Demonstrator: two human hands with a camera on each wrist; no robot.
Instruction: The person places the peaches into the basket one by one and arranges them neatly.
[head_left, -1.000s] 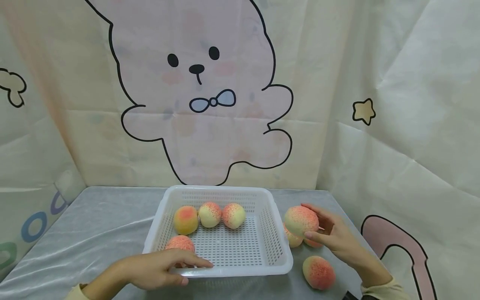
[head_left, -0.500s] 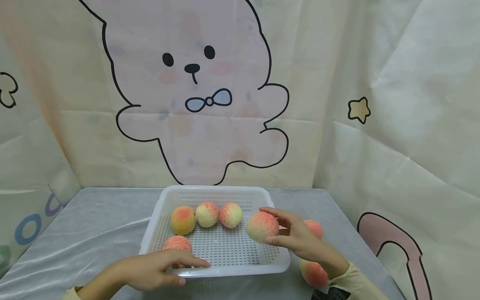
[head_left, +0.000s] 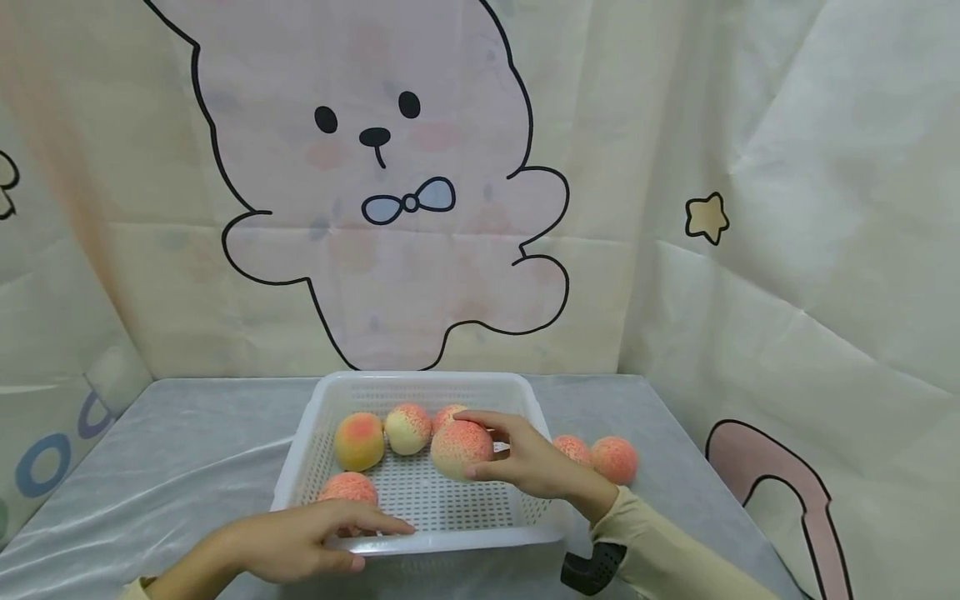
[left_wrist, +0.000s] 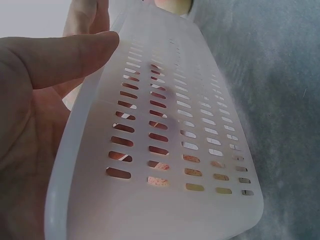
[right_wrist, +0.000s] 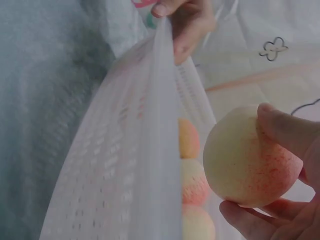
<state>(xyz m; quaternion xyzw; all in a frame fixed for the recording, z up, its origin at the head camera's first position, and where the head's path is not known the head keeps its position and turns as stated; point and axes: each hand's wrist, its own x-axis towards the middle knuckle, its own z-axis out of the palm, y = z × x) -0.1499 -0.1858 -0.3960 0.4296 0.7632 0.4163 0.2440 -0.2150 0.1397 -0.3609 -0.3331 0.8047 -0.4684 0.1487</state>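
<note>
My right hand [head_left: 528,462] holds a pink and pale-yellow peach [head_left: 459,450] between thumb and fingers, above the inside of a white plastic basket [head_left: 450,542]. In the right wrist view that peach [right_wrist: 240,160] is clear of the basket wall. At the front left, my left hand [head_left: 288,542] grips the basket rim; the left wrist view shows the thumb [left_wrist: 70,57] outside and fingers on the inner side. Inside lie a yellow-orange peach [head_left: 358,442], a speckled peach [head_left: 407,432], another partly hidden peach [head_left: 447,413] and a pink peach [head_left: 348,487] behind the left hand.
Two pinkish peaches, a nearer-to-basket one [head_left: 572,448] and an outer one [head_left: 615,460], sit on the grey-clothed table [head_left: 202,433] right of the basket. A cartoon-printed curtain [head_left: 420,292] stands behind the table and along its sides.
My right hand has carried the peach leftward from beside the basket to over its inside. The left hand keeps its hold on the rim. A loose peach at front right is now hidden behind the right arm.
</note>
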